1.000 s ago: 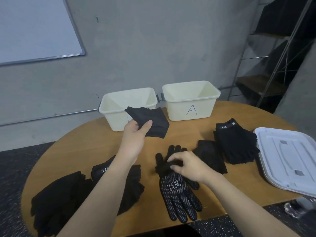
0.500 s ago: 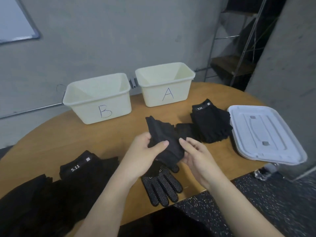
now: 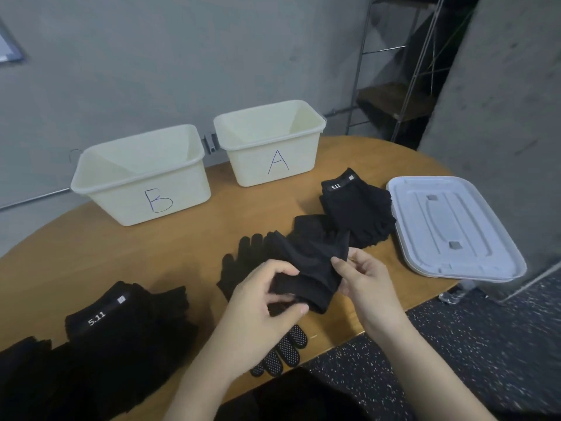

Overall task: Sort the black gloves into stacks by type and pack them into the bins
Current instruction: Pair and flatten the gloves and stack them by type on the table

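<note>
- Both hands hold one plain glove [image 3: 312,262] above the worktop's [image 3: 194,238] near edge: left hand [image 3: 267,296] pinches its cuff, right hand [image 3: 361,271] its side.
- The matching stack [image 3: 315,224] lies just beyond, nearer the right hand.

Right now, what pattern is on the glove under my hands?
White dots on black, on the glove; head view.

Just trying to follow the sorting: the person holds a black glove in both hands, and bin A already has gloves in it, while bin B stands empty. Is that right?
Not quite. The head view shows bin A empty too, like bin B; no gloves are packed yet. The rest holds: the left hand and right hand both grip one black glove above the table.
</note>
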Demonstrator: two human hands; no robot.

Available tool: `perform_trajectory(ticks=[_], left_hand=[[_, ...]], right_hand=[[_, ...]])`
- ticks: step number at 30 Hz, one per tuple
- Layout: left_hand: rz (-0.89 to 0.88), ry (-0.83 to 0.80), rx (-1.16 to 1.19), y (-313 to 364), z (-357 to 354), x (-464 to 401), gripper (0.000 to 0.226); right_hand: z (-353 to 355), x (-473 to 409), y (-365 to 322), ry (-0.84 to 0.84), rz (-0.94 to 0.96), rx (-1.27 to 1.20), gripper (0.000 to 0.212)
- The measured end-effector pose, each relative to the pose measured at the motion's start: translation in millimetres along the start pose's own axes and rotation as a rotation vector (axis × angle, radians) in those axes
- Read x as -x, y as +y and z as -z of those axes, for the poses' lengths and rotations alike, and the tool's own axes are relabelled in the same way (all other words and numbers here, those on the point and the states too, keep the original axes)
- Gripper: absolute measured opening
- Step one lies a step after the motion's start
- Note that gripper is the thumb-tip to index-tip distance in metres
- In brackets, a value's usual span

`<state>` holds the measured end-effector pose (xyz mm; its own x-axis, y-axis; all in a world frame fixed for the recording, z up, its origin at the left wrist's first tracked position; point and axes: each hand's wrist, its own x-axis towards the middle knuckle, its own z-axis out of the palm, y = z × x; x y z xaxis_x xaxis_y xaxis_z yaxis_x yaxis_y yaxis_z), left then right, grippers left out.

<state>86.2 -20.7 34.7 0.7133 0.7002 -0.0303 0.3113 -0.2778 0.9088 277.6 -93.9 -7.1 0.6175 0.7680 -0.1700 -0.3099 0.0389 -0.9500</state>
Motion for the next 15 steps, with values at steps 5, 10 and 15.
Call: perform_trajectory(ticks=[5, 10, 15], left_hand=[[-0.094, 0.047, -0.278, -1.3, -5.4, -11.7, 0.055], [-0.245, 0.204, -0.345, 4.7, -4.8, -31.4, 0.014], [-0.220, 0.178, -0.256, 21.6, -1.5, -54.0, 0.015]], right_hand=[[7.0, -9.9, 3.2, 0.029, -0.064, 0.022, 0.014], [15.6, -9.3, 3.1, 0.071, 0.009, 0.272, 0.016], [28.7, -3.1, -2.2, 0.123, 0.277, 0.439, 0.019]])
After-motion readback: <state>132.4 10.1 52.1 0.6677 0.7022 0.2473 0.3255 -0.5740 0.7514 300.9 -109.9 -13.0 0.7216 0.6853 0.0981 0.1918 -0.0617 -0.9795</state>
